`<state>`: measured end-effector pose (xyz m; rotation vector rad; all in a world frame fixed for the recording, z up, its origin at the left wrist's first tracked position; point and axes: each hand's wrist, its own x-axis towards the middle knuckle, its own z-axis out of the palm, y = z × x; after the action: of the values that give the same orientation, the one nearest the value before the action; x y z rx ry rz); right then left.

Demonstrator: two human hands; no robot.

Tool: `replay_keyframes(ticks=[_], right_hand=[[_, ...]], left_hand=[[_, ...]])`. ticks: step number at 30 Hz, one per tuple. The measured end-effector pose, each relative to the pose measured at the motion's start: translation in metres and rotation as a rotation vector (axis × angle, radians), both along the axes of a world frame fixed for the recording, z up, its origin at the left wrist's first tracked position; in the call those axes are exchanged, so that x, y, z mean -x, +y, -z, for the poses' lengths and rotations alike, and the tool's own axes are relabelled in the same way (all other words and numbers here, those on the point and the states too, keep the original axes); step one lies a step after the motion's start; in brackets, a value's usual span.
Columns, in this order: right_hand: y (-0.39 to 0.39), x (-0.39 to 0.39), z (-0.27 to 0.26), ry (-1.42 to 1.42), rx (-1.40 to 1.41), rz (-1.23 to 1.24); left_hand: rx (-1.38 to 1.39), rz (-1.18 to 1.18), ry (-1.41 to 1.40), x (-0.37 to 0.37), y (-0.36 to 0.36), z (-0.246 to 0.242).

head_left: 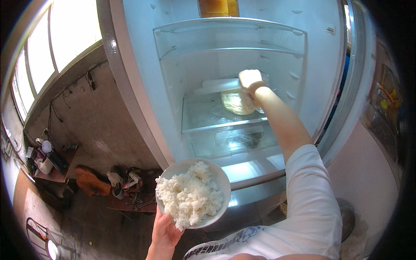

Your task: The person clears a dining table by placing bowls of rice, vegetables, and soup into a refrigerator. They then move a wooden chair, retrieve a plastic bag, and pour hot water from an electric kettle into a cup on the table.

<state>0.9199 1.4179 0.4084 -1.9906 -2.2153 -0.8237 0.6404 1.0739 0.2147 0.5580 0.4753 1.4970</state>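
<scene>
My left hand grips the lower left rim of a white bowl, held in front of the refrigerator. Cooked white rice is heaped in the bowl, rising above the rim on the left. Reaching deep into the refrigerator, my right hand is beside a pale, rounded bundle in clear plastic on the lower glass shelf. Glare washes out this hand and its fingers are hidden, so any hold on the bundle cannot be made out. A clear plastic item lies behind the bundle.
A jar of amber contents stands on the upper shelf. Below is a transparent drawer. The refrigerator door is swung out at right. At left, a low bench carries tools, near a wooden stool.
</scene>
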Motion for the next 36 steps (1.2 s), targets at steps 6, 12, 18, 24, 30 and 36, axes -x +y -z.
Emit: replay_keyframes(ticks=[6, 12, 18, 24, 30, 36], right_hand=[[-0.036, 0.0, -0.004, -0.129, -0.163, 0.016], [-0.091, -0.041, 0.003, 0.055, -0.413, -0.205], [-0.131, -0.068, 0.017, 0.196, -0.731, -0.299], [-0.149, -0.082, -0.003, 0.288, -0.883, -0.359], [-0.158, -0.114, -0.028, 0.369, -1.092, -0.298], [-0.168, -0.127, -0.059, 0.505, -1.128, -0.037]], left_hand=[[-0.008, 0.025, 0.003, -0.002, 0.009, 0.0], [-0.061, 0.173, -0.087, 0.001, 0.021, 0.002], [-0.075, 0.29, -0.113, 0.003, 0.029, -0.003], [-0.095, 0.366, -0.129, 0.001, 0.036, -0.009], [-0.147, 0.361, -0.102, -0.002, 0.039, -0.009], [-0.118, 0.402, -0.101, 0.005, 0.04, -0.009]])
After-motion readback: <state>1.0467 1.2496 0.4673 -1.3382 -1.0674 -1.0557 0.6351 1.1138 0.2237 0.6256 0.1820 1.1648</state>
